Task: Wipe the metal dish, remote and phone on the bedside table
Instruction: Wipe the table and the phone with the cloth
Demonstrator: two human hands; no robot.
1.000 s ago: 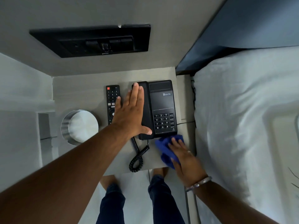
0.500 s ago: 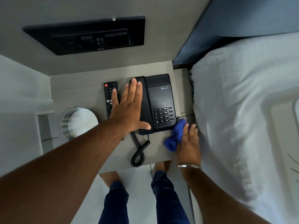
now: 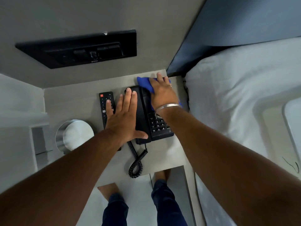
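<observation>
A black desk phone [image 3: 160, 128] sits on the grey bedside table [image 3: 73, 101]. My left hand [image 3: 125, 118] lies flat with straight fingers across the handset, its little finger over the black remote [image 3: 105, 105] just to the left. My right hand [image 3: 162, 92] presses a blue cloth [image 3: 144, 82] onto the phone's far top end and the table behind it. The round metal dish [image 3: 75, 136] stands at the table's left front, untouched. The phone's coiled cord [image 3: 136, 162] hangs toward the front edge.
A white bed with pillow [image 3: 236, 98] lies close on the right, a dark headboard [image 3: 236, 30] behind it. A black switch panel [image 3: 81, 48] is set in the wall above the table. My feet [image 3: 110, 191] stand on the floor below the table edge.
My right hand carried the blue cloth from the phone's near right corner along its right side up to its far end. My left hand stayed flat on the handset.
</observation>
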